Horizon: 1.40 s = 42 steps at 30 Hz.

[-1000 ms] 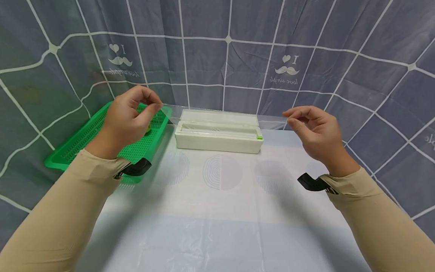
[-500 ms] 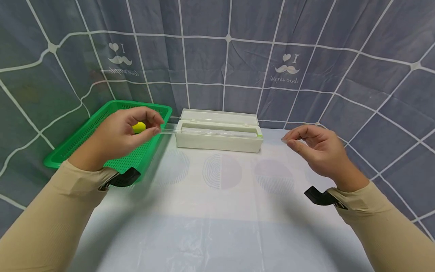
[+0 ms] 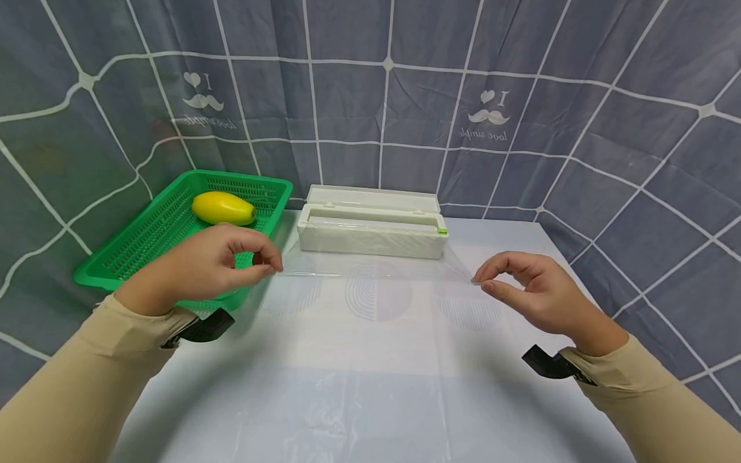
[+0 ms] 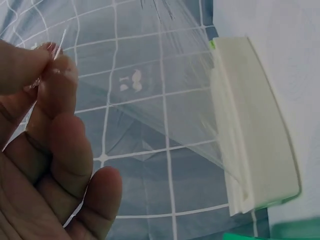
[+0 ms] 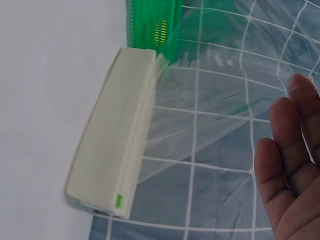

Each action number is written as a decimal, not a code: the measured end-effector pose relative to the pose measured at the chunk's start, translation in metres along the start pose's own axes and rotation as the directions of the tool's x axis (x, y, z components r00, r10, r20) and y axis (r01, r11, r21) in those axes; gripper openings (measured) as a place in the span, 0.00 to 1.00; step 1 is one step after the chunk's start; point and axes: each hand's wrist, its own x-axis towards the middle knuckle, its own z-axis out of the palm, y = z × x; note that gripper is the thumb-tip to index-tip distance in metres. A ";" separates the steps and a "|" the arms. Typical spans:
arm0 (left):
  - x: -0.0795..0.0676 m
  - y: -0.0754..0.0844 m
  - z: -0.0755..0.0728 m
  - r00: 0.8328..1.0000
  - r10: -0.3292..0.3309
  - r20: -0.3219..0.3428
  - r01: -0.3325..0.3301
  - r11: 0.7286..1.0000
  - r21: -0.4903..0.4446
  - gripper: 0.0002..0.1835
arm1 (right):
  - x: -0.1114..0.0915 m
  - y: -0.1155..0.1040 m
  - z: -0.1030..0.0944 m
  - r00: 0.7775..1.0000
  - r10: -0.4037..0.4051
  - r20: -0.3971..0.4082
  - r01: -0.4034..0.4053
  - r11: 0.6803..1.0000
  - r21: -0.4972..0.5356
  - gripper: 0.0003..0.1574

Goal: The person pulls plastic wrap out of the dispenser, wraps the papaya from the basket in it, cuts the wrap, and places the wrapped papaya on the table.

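Observation:
A clear sheet of cling film [image 3: 376,269] stretches from a white cling film dispenser [image 3: 373,244] toward the person. The dispenser's lid [image 3: 373,198] stands raised at the back, and a green slider [image 3: 442,231] sits at its right end. Pinched between thumb and fingers, one corner of the film is in the left hand [image 3: 202,267]. The right hand [image 3: 535,296] pinches the opposite corner. In the left wrist view the film [image 4: 165,85] runs from the fingertips [image 4: 62,67] to the dispenser [image 4: 255,125]. The right wrist view cuts off the right hand's thumb.
A green plastic basket [image 3: 133,247] stands left of the dispenser, partly behind the left hand. In it lies a yellow oblong fruit [image 3: 222,208]. The table has a white patterned cover [image 3: 370,411]. A grey-blue checked curtain [image 3: 347,103] hangs behind.
Both hands have moved down and toward the person, drawing the film out over the dispenser's front. The yellow fruit, earlier mostly covered by the left hand, now shows.

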 end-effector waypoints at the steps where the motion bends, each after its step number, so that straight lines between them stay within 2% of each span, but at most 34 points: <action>1: -0.001 -0.001 0.002 0.999 -0.024 0.024 0.024 1.000 -0.017 0.10 | -0.002 0.001 0.002 1.000 0.017 0.015 -0.017 1.000 -0.009 0.17; 3: -0.003 -0.003 0.006 0.996 -0.063 0.068 0.066 0.997 -0.049 0.08 | -0.007 0.003 0.004 0.998 0.056 0.042 -0.054 0.998 -0.036 0.17; 6: -0.004 -0.005 0.012 0.990 -0.086 0.116 0.094 0.993 -0.071 0.06 | -0.012 0.006 0.009 0.992 0.097 0.079 -0.095 0.995 -0.036 0.17; 11: -0.003 -0.010 0.025 0.978 -0.124 0.166 0.133 0.990 -0.044 0.07 | -0.017 0.012 0.018 0.982 0.127 0.137 -0.128 0.992 0.000 0.14; 15: -0.001 -0.012 0.037 0.954 -0.219 0.205 0.222 0.975 0.009 0.09 | -0.019 0.016 0.024 0.973 0.159 0.166 -0.165 0.986 0.020 0.12; 18: -0.001 -0.013 0.046 0.935 -0.267 0.232 0.263 0.964 0.047 0.10 | -0.022 0.020 0.029 0.963 0.196 0.186 -0.205 0.978 0.028 0.08; 23: -0.001 -0.016 0.060 0.920 -0.292 0.261 0.281 0.956 0.080 0.13 | -0.028 0.029 0.038 0.937 0.275 0.215 -0.292 0.955 0.053 0.07; 30: -0.004 -0.023 0.075 0.904 -0.320 0.283 0.303 0.947 0.103 0.22 | -0.034 0.041 0.046 0.897 0.362 0.255 -0.388 0.920 0.055 0.20; 33: -0.005 -0.026 0.081 0.905 -0.314 0.288 0.295 0.949 0.109 0.25 | -0.036 0.044 0.048 0.879 0.406 0.252 -0.423 0.906 0.016 0.24; 37: -0.006 -0.032 0.090 0.908 -0.297 0.295 0.278 0.955 0.104 0.28 | -0.038 0.048 0.053 0.844 0.478 0.245 -0.480 0.876 -0.055 0.28; 42: -0.008 -0.038 0.100 0.907 -0.303 0.292 0.287 0.953 0.095 0.30 | -0.039 0.054 0.061 0.816 0.515 0.260 -0.507 0.856 -0.106 0.33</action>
